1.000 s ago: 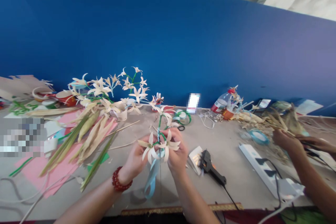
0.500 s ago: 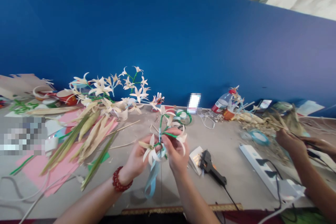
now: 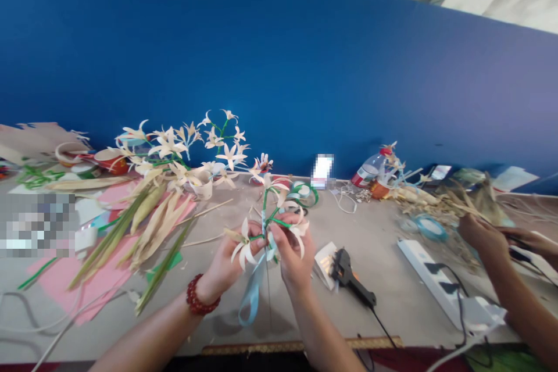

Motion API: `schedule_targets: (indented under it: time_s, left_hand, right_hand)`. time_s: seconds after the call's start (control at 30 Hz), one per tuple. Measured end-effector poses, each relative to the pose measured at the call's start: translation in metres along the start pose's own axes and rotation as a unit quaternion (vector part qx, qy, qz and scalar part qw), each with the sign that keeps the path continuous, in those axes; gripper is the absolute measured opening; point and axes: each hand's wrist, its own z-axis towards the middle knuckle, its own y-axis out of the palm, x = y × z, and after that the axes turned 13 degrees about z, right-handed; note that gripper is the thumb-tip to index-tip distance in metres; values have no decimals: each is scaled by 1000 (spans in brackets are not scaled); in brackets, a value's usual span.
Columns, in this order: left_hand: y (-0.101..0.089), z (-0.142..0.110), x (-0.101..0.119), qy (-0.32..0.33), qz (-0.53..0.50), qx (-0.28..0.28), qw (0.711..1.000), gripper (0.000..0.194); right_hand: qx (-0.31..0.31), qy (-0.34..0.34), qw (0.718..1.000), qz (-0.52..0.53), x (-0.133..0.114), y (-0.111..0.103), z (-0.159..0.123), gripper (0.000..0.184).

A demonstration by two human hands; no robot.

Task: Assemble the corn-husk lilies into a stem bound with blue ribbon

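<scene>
Both my hands meet at the middle of the table on a handmade flower stem point(image 3: 265, 209) with cream petal blossoms and a green wrapped stalk. My left hand point(image 3: 224, 267), with a red bead bracelet on its wrist, is closed around the stalk just under a cream blossom point(image 3: 242, 245). My right hand point(image 3: 293, 258) pinches the stalk beside it, next to another blossom point(image 3: 300, 230). A pale blue ribbon point(image 3: 250, 297) hangs down from where my hands hold the stalk.
A black glue gun point(image 3: 349, 276) lies right of my hands. A white power strip point(image 3: 440, 290) sits further right, where another person's hands point(image 3: 488, 238) work on dried husks. Finished flower sprays point(image 3: 187, 148), green leaves and pink paper point(image 3: 65, 285) fill the left.
My hands have lifted the stem slightly and turned it; the right-hand blossom swung from in front of my right hand to above it. The ribbon has shifted a little left.
</scene>
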Motion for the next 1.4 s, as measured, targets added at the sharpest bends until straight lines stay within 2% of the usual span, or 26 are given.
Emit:
schedule_targets:
  time_s: [0.23,0.5,0.8,1.07,1.23,1.4]
  left_hand:
    - [0,-1,0,-25,-26,-3,999,22]
    - [2,-1,1,-68,-71,8,995,20]
    - [3,-3,-12,-79,-111,-6,991,14]
    - [2,-1,-3,-69,-86,1,994,17]
    - [3,-1,2,-67,-73,15,995,22]
    - [3,0,7,-67,-60,21,996,24]
  right_hand:
    - [-11,116,987,108,0,2,6,22]
    - [5,146,976,160,-1,4,9,24]
    - [-16,65,991,118,-1,-1,10,19]
    - [-66,61,996,25,-1,-10,11,20]
    - [-49,13,999,1,-9,-3,13,17]
    - [-20,26,999,-9,-17,4,13,16]
